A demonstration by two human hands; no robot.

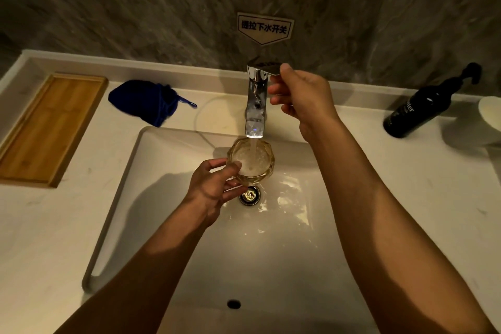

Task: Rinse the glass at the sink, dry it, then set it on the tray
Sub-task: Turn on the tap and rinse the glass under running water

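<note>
While water is pouring into the glass (250, 161) held over the sink (271, 266), the left hand (214, 187) is clamping its wall and the right hand (296, 95) is pinching the faucet (256, 106) handle. Wet glass is probably getting slippery; a loosening grip risks dropping it. Overflow is likely splashing toward the blue cloth (147, 102) and tray (46, 130).

Bathroom vanity, likely hotel or guesthouse. Rectangular white basin (271, 266) sunk into pale table (54, 225); chrome tap (256, 100) running; dark marbled wall (135, 8) carrying printed Chinese drain-switch label (265, 27). Black pump bottle (423, 106) at right, wooden tray (46, 127) at left.
</note>
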